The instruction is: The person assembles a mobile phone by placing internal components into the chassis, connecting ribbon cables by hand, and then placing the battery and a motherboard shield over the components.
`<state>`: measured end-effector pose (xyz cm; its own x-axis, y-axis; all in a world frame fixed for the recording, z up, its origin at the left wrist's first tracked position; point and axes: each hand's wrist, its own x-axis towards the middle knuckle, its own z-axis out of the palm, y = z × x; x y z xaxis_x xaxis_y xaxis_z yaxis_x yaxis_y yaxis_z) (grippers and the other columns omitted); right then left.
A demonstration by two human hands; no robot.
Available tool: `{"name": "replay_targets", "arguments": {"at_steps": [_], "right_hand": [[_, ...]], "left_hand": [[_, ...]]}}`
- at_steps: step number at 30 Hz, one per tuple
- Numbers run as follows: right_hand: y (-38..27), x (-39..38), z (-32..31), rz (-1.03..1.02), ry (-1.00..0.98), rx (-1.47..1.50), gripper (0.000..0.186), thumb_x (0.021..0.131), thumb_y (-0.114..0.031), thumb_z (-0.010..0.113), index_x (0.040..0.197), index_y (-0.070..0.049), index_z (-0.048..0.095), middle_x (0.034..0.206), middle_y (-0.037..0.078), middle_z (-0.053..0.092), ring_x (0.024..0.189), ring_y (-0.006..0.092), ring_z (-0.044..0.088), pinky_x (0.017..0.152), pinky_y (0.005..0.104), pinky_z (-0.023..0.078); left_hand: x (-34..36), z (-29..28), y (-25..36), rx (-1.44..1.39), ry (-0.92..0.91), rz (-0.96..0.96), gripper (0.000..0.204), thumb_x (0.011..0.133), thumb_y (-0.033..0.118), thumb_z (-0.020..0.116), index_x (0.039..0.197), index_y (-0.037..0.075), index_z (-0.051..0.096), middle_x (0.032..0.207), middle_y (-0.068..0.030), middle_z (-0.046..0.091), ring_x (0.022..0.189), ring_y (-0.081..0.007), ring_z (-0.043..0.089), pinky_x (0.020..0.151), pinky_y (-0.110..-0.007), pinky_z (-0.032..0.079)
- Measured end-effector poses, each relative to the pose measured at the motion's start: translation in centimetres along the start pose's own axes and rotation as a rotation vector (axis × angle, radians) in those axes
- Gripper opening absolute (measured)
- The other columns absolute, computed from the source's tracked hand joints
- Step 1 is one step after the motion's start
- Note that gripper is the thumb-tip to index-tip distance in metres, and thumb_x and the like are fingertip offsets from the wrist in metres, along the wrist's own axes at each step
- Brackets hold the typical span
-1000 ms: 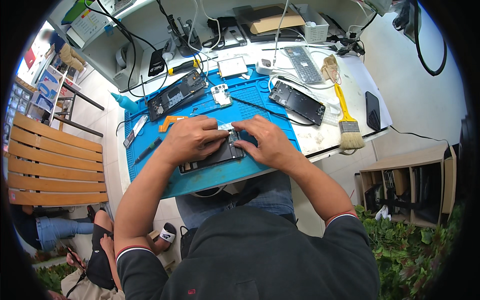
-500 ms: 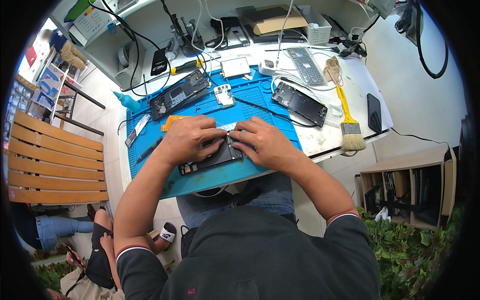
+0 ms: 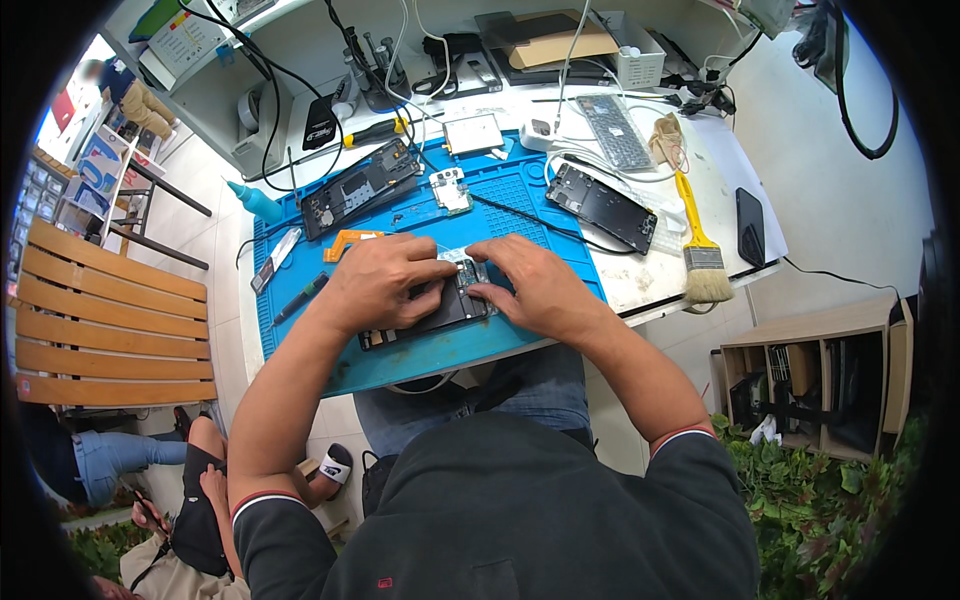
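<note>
An opened black phone (image 3: 437, 318) lies on the blue repair mat (image 3: 360, 372) near the table's front edge, its circuit board showing at the right end. My left hand (image 3: 385, 283) rests over it from the left with curled fingers, the index fingertip touching the board area. What lies under its fingertips is partly hidden. My right hand (image 3: 535, 287) is at the phone's right end, thumb and index finger spread apart around the board, nothing visible held. An orange flex cable (image 3: 350, 241) lies beside my left hand. Just beyond both hands sits a loose phone board with metal shields (image 3: 450, 191).
Two black phone frames lie farther off, one left (image 3: 360, 190), one right (image 3: 603, 208). A screwdriver (image 3: 300, 300) and a light-blue bottle (image 3: 255, 203) are on the left. To the right are a yellow-handled brush (image 3: 700, 245) and a dark phone (image 3: 750, 226). Cables cross the back.
My right thumb and index finger have spread apart from their pinch near the board, uncovering more of it. The left hand has barely shifted.
</note>
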<state>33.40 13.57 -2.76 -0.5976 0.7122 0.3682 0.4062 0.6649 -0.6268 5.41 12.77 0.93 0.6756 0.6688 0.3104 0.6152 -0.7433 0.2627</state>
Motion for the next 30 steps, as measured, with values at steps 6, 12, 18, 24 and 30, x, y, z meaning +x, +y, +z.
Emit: {"name": "replay_targets", "arguments": {"at_steps": [6, 12, 18, 24, 30], "right_hand": [[0.44, 0.03, 0.05, -0.03, 0.003, -0.011, 0.044, 0.098, -0.021, 0.09, 0.135, -0.003, 0.074, 0.127, 0.017, 0.078, 0.118, 0.0386, 0.074, 0.102, 0.0476, 0.061], [0.36, 0.08, -0.01, -0.036, -0.009, -0.032, 0.043, 0.098, -0.022, 0.089, 0.134, -0.003, 0.075, 0.127, 0.017, 0.078, 0.119, 0.0383, 0.074, 0.103, 0.0474, 0.06], [0.49, 0.09, 0.02, -0.067, -0.008, -0.042, 0.039, 0.099, -0.022, 0.089, 0.131, -0.004, 0.078, 0.126, 0.015, 0.079, 0.119, 0.037, 0.074, 0.102, 0.0466, 0.061], [-0.11, 0.46, -0.51, -0.052, -0.048, -0.034, 0.033, 0.1, -0.019, 0.086, 0.128, -0.004, 0.079, 0.12, 0.013, 0.078, 0.117, 0.0371, 0.073, 0.101, 0.0481, 0.061], [0.21, 0.55, -0.65, -0.096, -0.09, -0.063, 0.03, 0.102, -0.021, 0.084, 0.127, -0.006, 0.08, 0.119, 0.013, 0.078, 0.115, 0.036, 0.073, 0.099, 0.0481, 0.062]], "left_hand": [[0.2, 0.28, 0.78, -0.008, 0.009, -0.033, 0.025, 0.088, 0.015, 0.084, 0.112, 0.014, 0.088, 0.091, -0.0052, 0.072, 0.084, -0.0283, 0.075, 0.073, -0.042, 0.061], [0.2, 0.42, 0.65, -0.024, -0.006, -0.055, 0.024, 0.087, 0.014, 0.083, 0.11, 0.013, 0.088, 0.092, -0.0056, 0.072, 0.085, -0.0292, 0.075, 0.074, -0.043, 0.061], [0.52, 0.17, 0.63, 0.012, -0.003, -0.017, 0.021, 0.087, 0.014, 0.083, 0.108, 0.013, 0.087, 0.089, -0.0053, 0.069, 0.083, -0.0289, 0.073, 0.073, -0.043, 0.06], [0.78, 0.23, 0.3, 0.08, 0.002, 0.05, 0.022, 0.086, 0.015, 0.084, 0.108, 0.014, 0.086, 0.088, -0.0044, 0.068, 0.082, -0.0281, 0.073, 0.072, -0.043, 0.06], [0.87, 0.07, -0.07, 0.14, -0.023, 0.091, 0.021, 0.087, 0.017, 0.085, 0.108, 0.015, 0.085, 0.091, -0.0036, 0.069, 0.085, -0.0273, 0.074, 0.072, -0.043, 0.06]]}}
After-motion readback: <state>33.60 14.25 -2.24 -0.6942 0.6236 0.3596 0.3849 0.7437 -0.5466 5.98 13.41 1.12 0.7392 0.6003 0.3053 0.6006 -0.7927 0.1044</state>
